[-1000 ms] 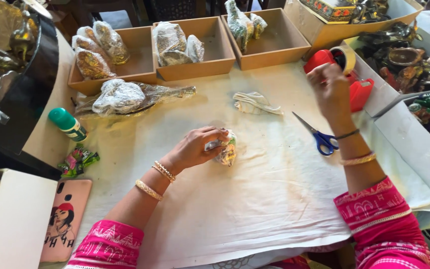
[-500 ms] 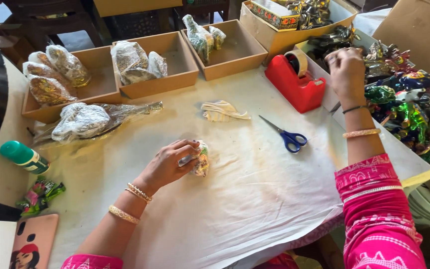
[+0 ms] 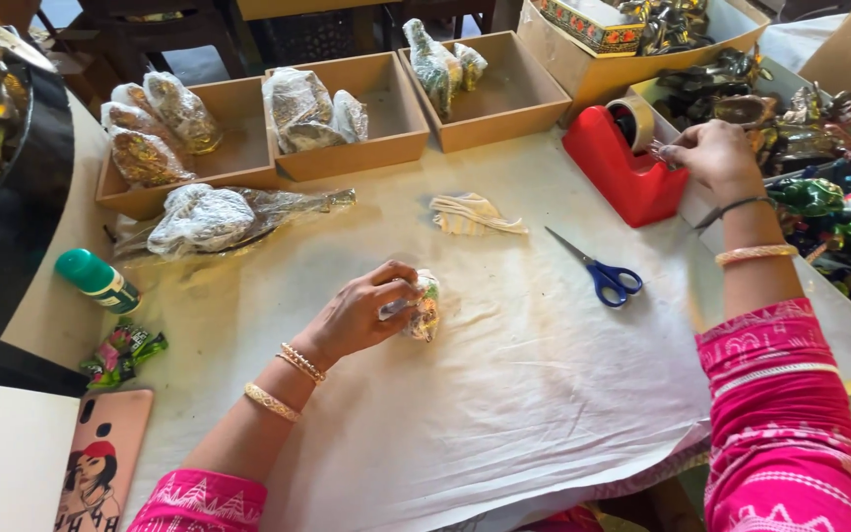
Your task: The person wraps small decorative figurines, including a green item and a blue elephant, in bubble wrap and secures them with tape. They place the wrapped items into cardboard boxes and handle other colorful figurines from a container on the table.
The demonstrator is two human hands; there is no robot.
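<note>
My left hand (image 3: pixel 361 313) rests on the white cloth (image 3: pixel 504 394) and grips a small figurine wrapped in clear plastic (image 3: pixel 424 307). My right hand (image 3: pixel 713 158) reaches to the far right and pinches the tape end at the cutter of a red tape dispenser (image 3: pixel 622 172), which carries a roll of brownish tape (image 3: pixel 632 120). Blue-handled scissors (image 3: pixel 598 271) lie between the two hands, blades pointing to the far left.
Three shallow cardboard trays (image 3: pixel 361 156) at the back hold plastic-wrapped figurines. A larger wrapped figurine (image 3: pixel 214 219) lies in front of them, a crumpled white scrap (image 3: pixel 473 215) nearby. A green-capped bottle (image 3: pixel 96 279), candy wrappers (image 3: pixel 122 353) and a phone (image 3: pixel 100 463) sit left; shiny painted figurines (image 3: pixel 839 207) crowd the right.
My right hand has moved from the top of the dispenser down to its cutter end. The left hand stays on the wrapped figurine. The view has shifted slightly.
</note>
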